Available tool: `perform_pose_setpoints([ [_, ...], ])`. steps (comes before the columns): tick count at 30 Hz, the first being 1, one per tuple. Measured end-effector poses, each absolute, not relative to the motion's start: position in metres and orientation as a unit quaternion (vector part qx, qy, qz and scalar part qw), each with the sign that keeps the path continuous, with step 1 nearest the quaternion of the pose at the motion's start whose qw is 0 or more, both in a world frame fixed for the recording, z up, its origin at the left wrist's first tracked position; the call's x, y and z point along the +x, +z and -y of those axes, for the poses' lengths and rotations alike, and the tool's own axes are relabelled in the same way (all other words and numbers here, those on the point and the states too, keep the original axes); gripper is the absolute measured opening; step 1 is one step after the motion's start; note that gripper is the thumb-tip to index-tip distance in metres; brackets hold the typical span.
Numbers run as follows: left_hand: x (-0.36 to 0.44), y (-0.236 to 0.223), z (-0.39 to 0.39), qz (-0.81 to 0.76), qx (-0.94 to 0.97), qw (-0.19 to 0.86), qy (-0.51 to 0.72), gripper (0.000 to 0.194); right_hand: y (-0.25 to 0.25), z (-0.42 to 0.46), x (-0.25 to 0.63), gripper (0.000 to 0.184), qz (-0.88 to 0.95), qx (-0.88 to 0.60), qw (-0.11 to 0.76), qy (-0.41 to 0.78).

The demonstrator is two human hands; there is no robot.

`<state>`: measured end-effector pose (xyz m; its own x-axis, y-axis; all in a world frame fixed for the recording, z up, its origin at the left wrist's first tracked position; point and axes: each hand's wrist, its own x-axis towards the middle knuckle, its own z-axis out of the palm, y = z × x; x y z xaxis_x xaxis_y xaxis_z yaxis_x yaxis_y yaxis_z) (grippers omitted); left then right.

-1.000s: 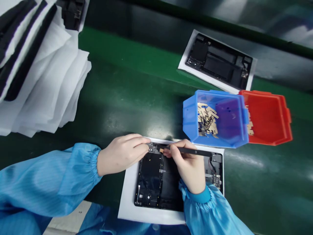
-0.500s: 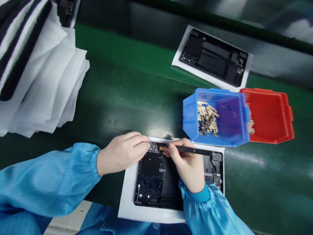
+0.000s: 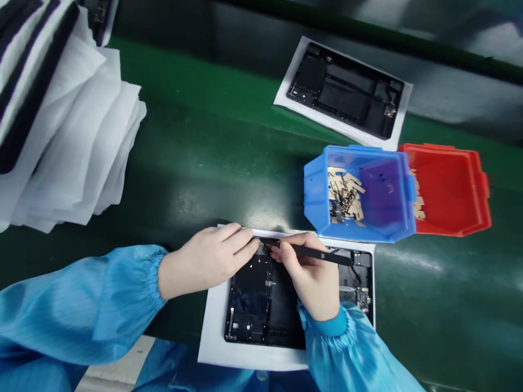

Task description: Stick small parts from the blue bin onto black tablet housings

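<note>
A black opened device chassis (image 3: 253,305) lies on a white foam sheet (image 3: 214,332) at the near edge of the green belt. My left hand (image 3: 204,261) rests on its upper left corner, fingers pressed together on a small part there. My right hand (image 3: 312,280) is closed round a thin black stick tool (image 3: 314,251), whose tip meets the chassis top edge right by the left fingertips. What the tip touches is hidden by the fingers.
A blue bin (image 3: 359,190) with several small gold and black parts stands just beyond the chassis, a red bin (image 3: 447,188) beside it. A second chassis on foam (image 3: 343,92) lies farther back. A stack of white foam sheets (image 3: 69,136) fills the left.
My left fingers have slid slightly right along the chassis top edge and now cover the small orange part. The view has shifted a little, with the far chassis moving left.
</note>
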<state>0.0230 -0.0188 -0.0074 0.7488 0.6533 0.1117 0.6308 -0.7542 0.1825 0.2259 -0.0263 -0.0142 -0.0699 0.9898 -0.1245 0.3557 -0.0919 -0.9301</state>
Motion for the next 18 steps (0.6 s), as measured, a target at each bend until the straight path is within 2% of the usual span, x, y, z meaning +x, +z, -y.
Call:
perform_pose_setpoints([
  [10,0.0258,-0.0102,0.0209,-0.342,0.933,0.056,0.095,0.029,-0.0162,0.0308,0.2285,0.014,0.536,-0.595,0.394,0.452],
  [18,0.0267,-0.0124,0.0196,-0.353,0.926,0.091,0.096,0.031,-0.0187,0.0316,0.2301,0.014,0.561,-0.593,0.379,0.435],
])
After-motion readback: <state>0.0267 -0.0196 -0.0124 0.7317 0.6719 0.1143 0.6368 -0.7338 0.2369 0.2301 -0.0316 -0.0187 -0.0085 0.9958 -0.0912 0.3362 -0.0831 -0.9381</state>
